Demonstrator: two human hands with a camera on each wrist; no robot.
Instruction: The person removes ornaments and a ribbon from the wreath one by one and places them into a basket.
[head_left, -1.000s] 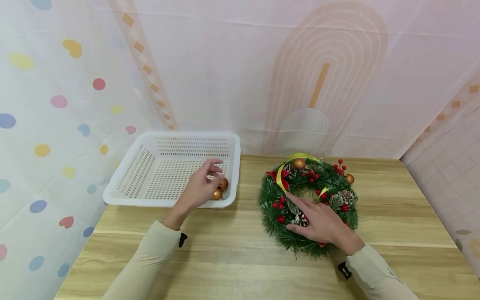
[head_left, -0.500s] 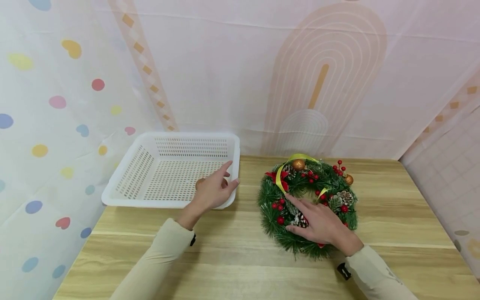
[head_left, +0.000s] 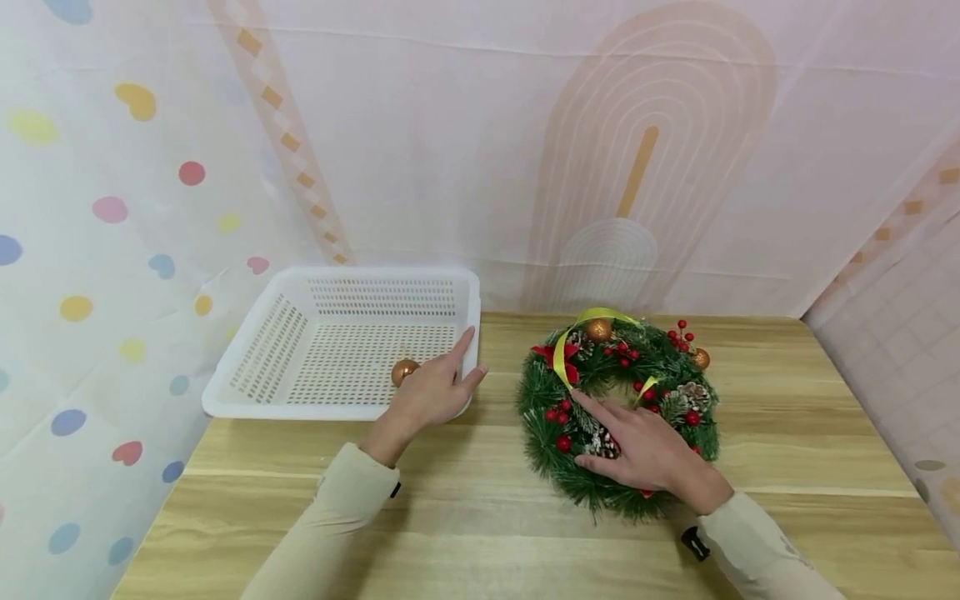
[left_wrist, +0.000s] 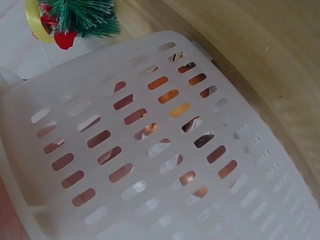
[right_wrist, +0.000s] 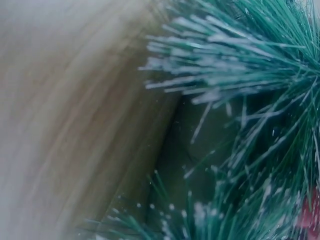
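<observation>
In the head view my left hand [head_left: 433, 393] reaches over the front right corner of a white perforated plastic basket [head_left: 247, 367]. Its index finger points along the right rim and its thumb sticks out across that rim; the other fingers are hidden. A copper-gold bauble [head_left: 404, 372] lies in the basket beside the hand, and orange gleams through the wall slots [left_wrist: 158, 83] in the left wrist view. My right hand [head_left: 643, 447] rests on a green pine wreath [head_left: 543, 437], index finger straight at the end of a yellow ribbon [head_left: 559, 360], thumb spread.
Both basket and wreath sit on a wood-grain table [head_left: 480, 508], the wreath to the right. Red berries [head_left: 557, 410], pine cones [head_left: 692, 393] and gold baubles [head_left: 598, 331] decorate the wreath. A patterned cloth backdrop [head_left: 420, 150] hangs behind the table.
My left hand has moved right from inside the basket to its right rim, its thumb and index finger spreading. One bauble now lies farther left. My right hand stays on the wreath.
</observation>
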